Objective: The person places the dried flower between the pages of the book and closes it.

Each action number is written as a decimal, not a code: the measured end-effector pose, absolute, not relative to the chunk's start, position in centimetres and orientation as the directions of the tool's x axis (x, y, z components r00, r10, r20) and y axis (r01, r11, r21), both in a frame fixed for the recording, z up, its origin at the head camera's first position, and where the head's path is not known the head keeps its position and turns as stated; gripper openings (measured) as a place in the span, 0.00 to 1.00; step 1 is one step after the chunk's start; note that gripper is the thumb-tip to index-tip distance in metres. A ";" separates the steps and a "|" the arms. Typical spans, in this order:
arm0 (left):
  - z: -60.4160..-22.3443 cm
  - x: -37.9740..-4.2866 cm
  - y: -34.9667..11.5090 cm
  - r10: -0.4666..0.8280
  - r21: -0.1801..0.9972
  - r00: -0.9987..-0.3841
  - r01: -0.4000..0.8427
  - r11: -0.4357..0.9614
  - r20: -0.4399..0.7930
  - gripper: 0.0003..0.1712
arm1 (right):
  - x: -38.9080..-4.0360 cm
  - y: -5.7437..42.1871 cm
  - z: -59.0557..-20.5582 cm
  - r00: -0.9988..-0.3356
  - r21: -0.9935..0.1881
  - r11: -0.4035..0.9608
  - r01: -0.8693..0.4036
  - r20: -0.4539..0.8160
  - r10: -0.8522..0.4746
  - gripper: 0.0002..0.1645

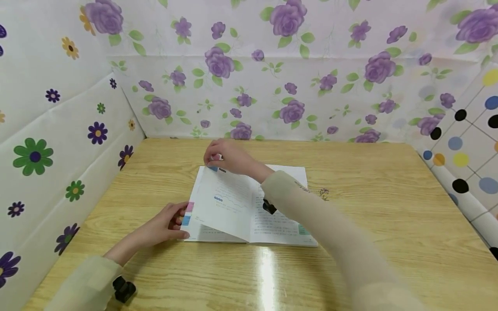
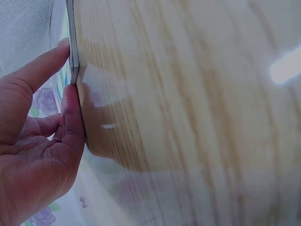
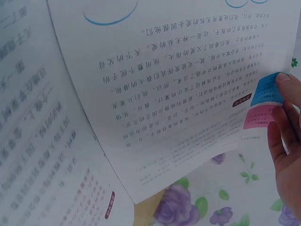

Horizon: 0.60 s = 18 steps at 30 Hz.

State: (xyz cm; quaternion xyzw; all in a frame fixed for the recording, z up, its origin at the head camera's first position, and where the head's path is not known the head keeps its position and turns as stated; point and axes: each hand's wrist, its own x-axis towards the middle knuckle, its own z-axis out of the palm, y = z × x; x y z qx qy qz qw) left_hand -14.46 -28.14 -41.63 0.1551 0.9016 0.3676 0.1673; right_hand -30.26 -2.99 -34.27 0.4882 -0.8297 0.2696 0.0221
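An open book with printed pages lies on the wooden table in the head view. My right hand pinches the upper left corner of a page, which is lifted off the pages beneath. In the right wrist view, the thumb of that hand presses a blue tab printed at the page's edge, beside a pink one. My left hand holds the book's lower left edge. The left wrist view shows its thumb on top, with fingers against the stacked page edges.
The wooden table extends around the book. Behind it hangs a cloth with purple roses, and patterned cloths stand at both sides. Black wrist devices sit at both cuffs. The right sleeve crosses over the book's right page.
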 end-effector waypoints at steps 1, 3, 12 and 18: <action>-41.7 -14.5 -28.2 0.402 0.714 -0.896 0.156 0.682 -0.188 0.51 | -30.3 -3.4 -34.5 -0.520 -0.424 0.378 -0.823 0.295 -0.802 0.05; -41.7 -14.5 -28.3 0.399 0.708 -0.898 0.158 0.688 -0.187 0.52 | -30.4 -4.0 -35.0 -0.511 -0.428 0.369 -0.825 0.286 -0.811 0.05; -41.8 -14.7 -28.3 0.421 0.706 -0.893 0.196 0.681 -0.159 0.52 | -30.4 -6.4 -37.9 -0.557 -0.449 0.421 -0.788 0.230 -0.798 0.04; -41.7 -14.5 -28.3 0.451 0.725 -0.881 0.216 0.653 -0.143 0.51 | -29.9 -7.5 -38.6 -0.585 -0.406 0.494 -0.769 0.137 -0.799 0.05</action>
